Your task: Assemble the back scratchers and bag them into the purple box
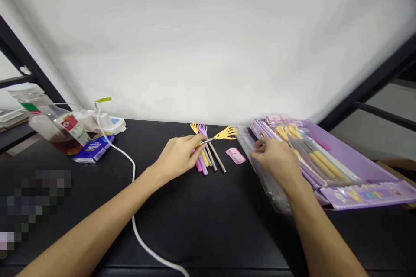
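Left of purple box, L hand pinches yellow scratcher; R hand nr clear sleeves beside box, can't tell if gripping. Prob. best: steady scratcher, handle sleeves gently.

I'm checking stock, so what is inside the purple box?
Wrapped back scratchers, some yellow, lie in the purple box, with a pink strip beside them. What lies underneath is covered, and the right hand hides part of the box's left side.
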{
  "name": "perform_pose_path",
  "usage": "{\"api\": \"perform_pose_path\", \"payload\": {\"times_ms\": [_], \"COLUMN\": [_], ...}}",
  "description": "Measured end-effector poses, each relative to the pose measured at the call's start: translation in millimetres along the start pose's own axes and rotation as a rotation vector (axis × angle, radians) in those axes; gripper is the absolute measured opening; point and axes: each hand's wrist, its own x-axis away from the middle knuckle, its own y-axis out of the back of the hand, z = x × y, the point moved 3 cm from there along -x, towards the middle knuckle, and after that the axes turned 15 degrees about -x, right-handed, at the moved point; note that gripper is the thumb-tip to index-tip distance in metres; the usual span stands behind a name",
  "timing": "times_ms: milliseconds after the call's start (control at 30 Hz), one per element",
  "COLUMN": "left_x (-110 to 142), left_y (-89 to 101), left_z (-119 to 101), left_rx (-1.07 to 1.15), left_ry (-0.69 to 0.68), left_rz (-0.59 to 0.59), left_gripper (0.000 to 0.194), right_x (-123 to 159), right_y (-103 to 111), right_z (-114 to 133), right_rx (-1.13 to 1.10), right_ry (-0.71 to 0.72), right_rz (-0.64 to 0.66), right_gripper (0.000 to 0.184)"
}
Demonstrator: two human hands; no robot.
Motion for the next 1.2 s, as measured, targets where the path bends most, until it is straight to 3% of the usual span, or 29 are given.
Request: {"api": "perform_pose_path", "payload": {"times_ms": [133,233,333,433,500,600,700,800,967,1133,1200], "left_x": [1,0,-4,-8,-10,-10,-9,-6,-5,-8,-8], "left_y": [-1.3,-0.3,0.7,-0.8,-1.2,-2.6,-7.0,-12.5,-15.7,-15.0,-17.2], "left_z": [1,-1,-3,-9,-14,-17,-12,-11,-16,8,21], "left_rx": [-0.004,0.069,0.496,1.152,1.450,1.682,1.721,1.674,1.735,1.596,1.483], "left_ry": [0.003,0.030,0.185,0.382,0.447,0.481,0.535,0.580,0.686,0.739,0.730], "left_rz": [0.013,0.008,0.043,0.117,0.154,0.177,0.161,0.180,0.183,-0.010,-0.101], "left_gripper": [0.021,0.021,0.023,0.022,0.017,0.017,0.020,0.024,0.026,0.022,0.044], "right_x": [-3,-2,1,8,12,19,26,30,27,22,20], "right_y": [-4,6,22,30,26,10,-7,-23,-39,-26,-19], "right_z": [-6,-1,17,53,81,113,123,118,106,96,90], "right_rx": [0.076,0.027,-0.056,-0.242,-0.466,-0.797,-0.993,-1.119,-1.221,-1.253,-1.195], "right_ry": [-0.004,-0.021,-0.015,0.168,0.310,0.439,0.478,0.443,0.295,0.219,0.211], "right_rz": [0.017,-0.009,-0.140,-0.175,-0.055,0.273,0.569,0.725,0.643,0.613,0.652], "right_gripper": [0.028,0.030,0.027,0.021,0.018,0.017,0.023,0.025,0.022,0.040,0.042]}}
